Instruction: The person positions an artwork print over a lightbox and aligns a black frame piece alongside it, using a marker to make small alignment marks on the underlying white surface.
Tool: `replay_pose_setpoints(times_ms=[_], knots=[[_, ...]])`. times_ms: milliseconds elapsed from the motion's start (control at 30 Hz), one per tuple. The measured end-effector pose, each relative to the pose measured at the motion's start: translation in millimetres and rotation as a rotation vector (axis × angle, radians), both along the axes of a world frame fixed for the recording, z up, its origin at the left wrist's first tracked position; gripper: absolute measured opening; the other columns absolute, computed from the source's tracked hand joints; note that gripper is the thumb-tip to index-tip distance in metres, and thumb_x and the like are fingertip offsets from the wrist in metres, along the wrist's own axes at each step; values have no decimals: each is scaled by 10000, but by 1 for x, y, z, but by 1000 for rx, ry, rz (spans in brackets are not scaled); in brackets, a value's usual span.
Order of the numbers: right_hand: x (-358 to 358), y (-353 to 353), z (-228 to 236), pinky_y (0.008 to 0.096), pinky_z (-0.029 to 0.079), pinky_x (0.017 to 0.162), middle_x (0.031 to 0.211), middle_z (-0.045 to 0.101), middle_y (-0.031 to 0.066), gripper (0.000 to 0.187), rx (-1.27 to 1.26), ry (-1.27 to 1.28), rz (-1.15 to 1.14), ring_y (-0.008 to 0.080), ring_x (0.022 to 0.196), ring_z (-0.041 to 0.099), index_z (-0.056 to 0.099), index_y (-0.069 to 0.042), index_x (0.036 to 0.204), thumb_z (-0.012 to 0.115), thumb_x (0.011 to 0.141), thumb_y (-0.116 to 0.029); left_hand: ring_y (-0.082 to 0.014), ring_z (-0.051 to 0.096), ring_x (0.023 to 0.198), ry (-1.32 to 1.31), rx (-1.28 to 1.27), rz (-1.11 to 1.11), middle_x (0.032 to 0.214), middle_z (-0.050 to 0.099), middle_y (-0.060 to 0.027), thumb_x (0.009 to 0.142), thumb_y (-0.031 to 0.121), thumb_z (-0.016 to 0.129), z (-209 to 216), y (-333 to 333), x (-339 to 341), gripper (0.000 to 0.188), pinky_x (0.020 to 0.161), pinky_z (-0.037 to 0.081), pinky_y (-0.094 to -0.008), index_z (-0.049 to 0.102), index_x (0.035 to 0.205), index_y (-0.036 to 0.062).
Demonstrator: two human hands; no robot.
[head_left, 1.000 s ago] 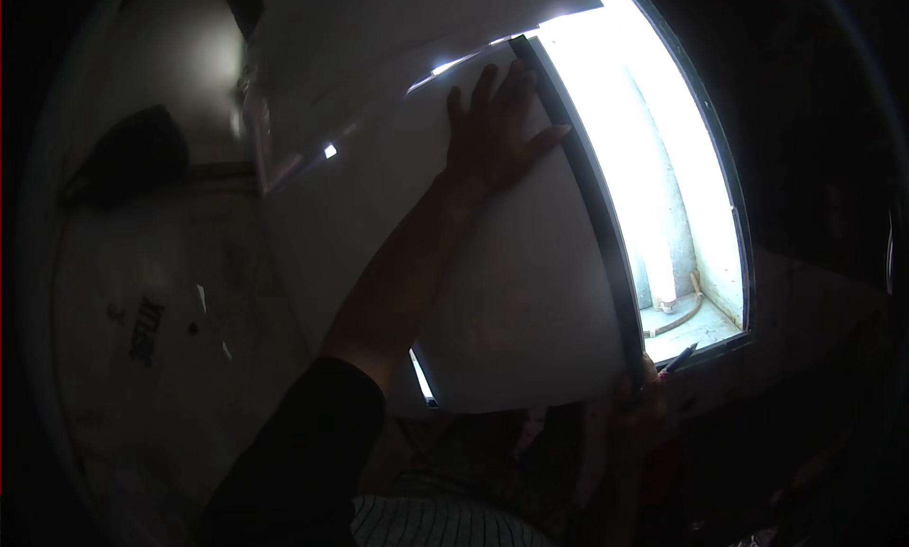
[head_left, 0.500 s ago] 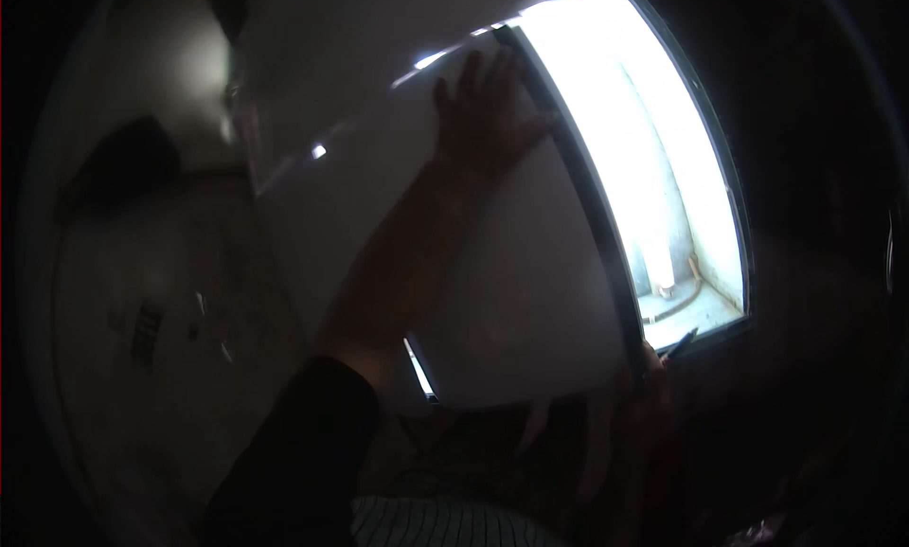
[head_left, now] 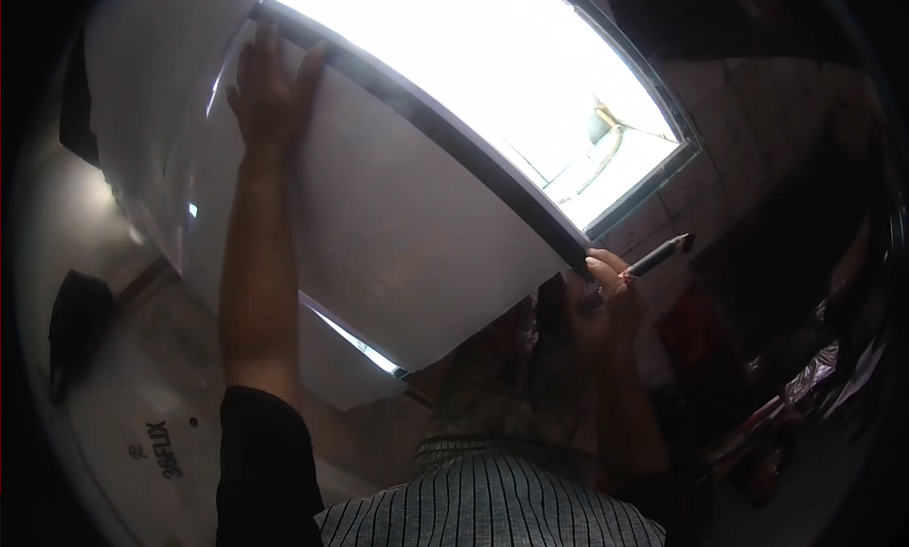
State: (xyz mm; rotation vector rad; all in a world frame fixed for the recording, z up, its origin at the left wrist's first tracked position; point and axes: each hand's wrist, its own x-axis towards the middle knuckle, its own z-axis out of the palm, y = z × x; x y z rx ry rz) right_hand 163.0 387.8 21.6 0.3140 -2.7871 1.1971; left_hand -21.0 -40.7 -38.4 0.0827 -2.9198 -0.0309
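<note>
A white sheet (head_left: 407, 234) with a dark strip (head_left: 436, 135) along one long side lies across a brightly lit box (head_left: 530, 64). My left hand (head_left: 273, 92) rests on the sheet's far end, fingers spread, close to the strip. At the strip's near end, my right hand (head_left: 606, 296) is closed around a pen-like tool (head_left: 658, 257) with a grey barrel and dark tip. Its thumb and forefinger are at the strip's corner; whether they pinch it I cannot tell.
The lit box has a dark frame (head_left: 653, 182) and a curved cable (head_left: 606, 154) inside. A dark object (head_left: 78, 324) stands at the left beside a pale printed surface (head_left: 114, 452). Crumpled shiny wrapping (head_left: 814, 372) lies at the right.
The view has turned and brightened, so the sheet and lit box sit further left and more slanted. My left hand still lies flat on the sheet, and the right stays at the strip's near end.
</note>
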Motion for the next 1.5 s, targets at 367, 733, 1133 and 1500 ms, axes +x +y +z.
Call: replay_pose_setpoints(times_ms=[367,733,1133,1500], knots=[[9,9,-9,375,588,720,1088,718,161,355,-60,-39,-11,292,882,713,620,-71,1095,791,793,3,-335,221,1507,-121,19,49,1623,297,-108,876,724,536,17,11,3,947,1178,146,-621,292,1564,121],[10,11,-14,372,567,692,1081,729,157,355,-41,-40,43,264,882,704,625,-59,1068,792,762,9,-332,233,1504,-128,27,56,1621,304,-119,848,674,621,19,10,2,961,1187,169,-575,315,1553,96],[4,12,-13,377,545,732,1085,726,145,380,-33,-14,67,269,907,695,589,-64,1061,796,757,33,-336,236,1503,-106,9,31,1615,315,-125,847,671,623,20,12,2,952,1182,169,-584,332,1544,91],[4,11,-10,351,517,646,1037,751,120,325,-39,-44,53,236,795,681,595,-80,993,796,757,16,-356,182,1514,-149,53,54,1643,248,-106,798,768,599,19,8,3,1051,1161,126,-684,288,1566,121]])
